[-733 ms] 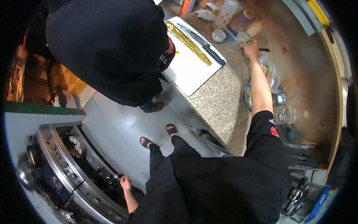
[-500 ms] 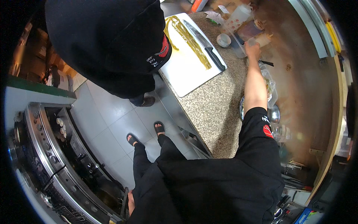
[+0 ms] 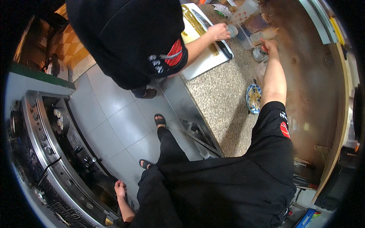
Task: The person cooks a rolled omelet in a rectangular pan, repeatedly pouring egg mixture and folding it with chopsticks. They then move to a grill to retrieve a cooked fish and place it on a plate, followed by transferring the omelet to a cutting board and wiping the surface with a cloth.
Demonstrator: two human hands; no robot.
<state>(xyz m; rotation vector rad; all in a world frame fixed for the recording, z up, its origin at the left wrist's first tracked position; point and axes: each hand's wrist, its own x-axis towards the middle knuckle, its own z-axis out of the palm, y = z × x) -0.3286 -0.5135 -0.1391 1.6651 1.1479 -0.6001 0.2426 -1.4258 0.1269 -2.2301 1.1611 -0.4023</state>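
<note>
My right hand [image 3: 270, 45] reaches over the far right of the speckled counter [image 3: 215, 95]. Its fingers are bent beside a pale squeeze bottle [image 3: 263, 36] and a clear round jar [image 3: 259, 54]; exactly what they grip is hard to make out. Below my right forearm sits a blue-and-white patterned dish [image 3: 253, 98] with food in it. My left hand [image 3: 119, 188] hangs low beside the cooker, fingers loosely bent and apart, with nothing visible in it. Another person's hand [image 3: 219, 32] holds a small clear cup [image 3: 232, 30] above the counter.
A white cutting board [image 3: 195, 68] carries long green-brown strips [image 3: 194, 23] and a black-handled knife [image 3: 224, 50]. The co-worker in black [image 3: 129, 41] stands at the left of the counter. A steel cooker [image 3: 47, 148] lines the left side. A clear bin [image 3: 245, 40] holds bottles.
My right hand has shifted right and slightly up. My left hand has risen into fuller view. The co-worker's arm now reaches across the board with a cup, and the patterned dish shows more.
</note>
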